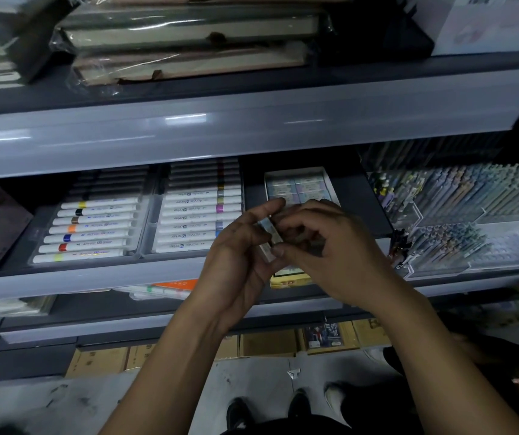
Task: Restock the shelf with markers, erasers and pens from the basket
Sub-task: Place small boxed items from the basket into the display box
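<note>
On the middle shelf (95,274), two clear trays hold white markers (91,229) with coloured bands; the barrels read "Acrylic Marker", those in the right tray (197,215) printed upside down to the camera. A yellow box (289,281) on the shelf below shows "3D". In front of the shelf, both hands meet on a small pale eraser (267,238): the left hand (239,262), palm turned right, holds it between thumb and curled fingers, while the right hand (330,246), fingers bent, pinches its near end with thumb and forefinger. Just behind them, a white box (299,185) holds pastel erasers in rows. To the right, clear tiered racks carry upright pens (459,199). Wrapped flat packs (189,42) lie on the grey top shelf; cardboard boxes (267,343) stand on the grey floor (251,381) beside dark shoes.
</note>
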Motion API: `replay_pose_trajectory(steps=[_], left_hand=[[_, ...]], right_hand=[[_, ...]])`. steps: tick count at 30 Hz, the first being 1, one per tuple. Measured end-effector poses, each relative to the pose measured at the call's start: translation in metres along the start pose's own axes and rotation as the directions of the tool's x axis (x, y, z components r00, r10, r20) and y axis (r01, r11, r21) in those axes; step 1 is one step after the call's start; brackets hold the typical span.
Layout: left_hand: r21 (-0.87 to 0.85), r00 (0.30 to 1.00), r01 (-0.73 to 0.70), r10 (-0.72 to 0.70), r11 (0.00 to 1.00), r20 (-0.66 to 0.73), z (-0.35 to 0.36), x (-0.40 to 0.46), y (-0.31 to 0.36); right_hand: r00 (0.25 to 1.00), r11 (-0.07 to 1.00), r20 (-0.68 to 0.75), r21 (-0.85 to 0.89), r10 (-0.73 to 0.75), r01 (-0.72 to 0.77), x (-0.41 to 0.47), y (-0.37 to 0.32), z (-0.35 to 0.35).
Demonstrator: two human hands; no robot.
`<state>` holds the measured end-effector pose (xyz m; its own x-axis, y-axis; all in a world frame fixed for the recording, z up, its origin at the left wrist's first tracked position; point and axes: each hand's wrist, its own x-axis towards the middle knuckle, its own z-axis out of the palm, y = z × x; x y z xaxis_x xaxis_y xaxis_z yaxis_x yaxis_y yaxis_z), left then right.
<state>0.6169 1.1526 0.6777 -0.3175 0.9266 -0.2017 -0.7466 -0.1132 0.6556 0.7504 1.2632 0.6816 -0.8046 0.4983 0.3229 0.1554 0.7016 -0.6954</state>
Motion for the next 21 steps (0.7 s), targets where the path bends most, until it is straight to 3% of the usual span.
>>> replay_pose_trajectory(steps=[6, 11, 16, 21], left_hand=[[0.049, 1.000, -0.012, 0.011, 0.999, 0.014, 0.002, 0.000, -0.001], [0.245, 0.995, -0.073, 0.087, 0.967, -0.045, 0.002, 0.001, -0.003], [0.498, 0.962, -0.147, 0.240, 0.855, -0.128, 0.001, 0.002, -0.005], [0.718, 0.935, -0.269, 0.353, 0.642, 0.034, -0.004, 0.004, -0.006]], right_hand=[[0.999, 0.997, -0.014, -0.064, 0.030, -0.031, -0.002, 0.001, -0.003], [0.985, 0.977, -0.041, 0.143, 0.168, -0.161, -0.002, 0.002, -0.009], [0.951, 0.886, -0.039, 0.376, 0.307, -0.271, 0.003, 0.009, -0.017], [0.935, 0.777, 0.087, 0.533, 0.344, -0.336, 0.003, 0.010, -0.020]])
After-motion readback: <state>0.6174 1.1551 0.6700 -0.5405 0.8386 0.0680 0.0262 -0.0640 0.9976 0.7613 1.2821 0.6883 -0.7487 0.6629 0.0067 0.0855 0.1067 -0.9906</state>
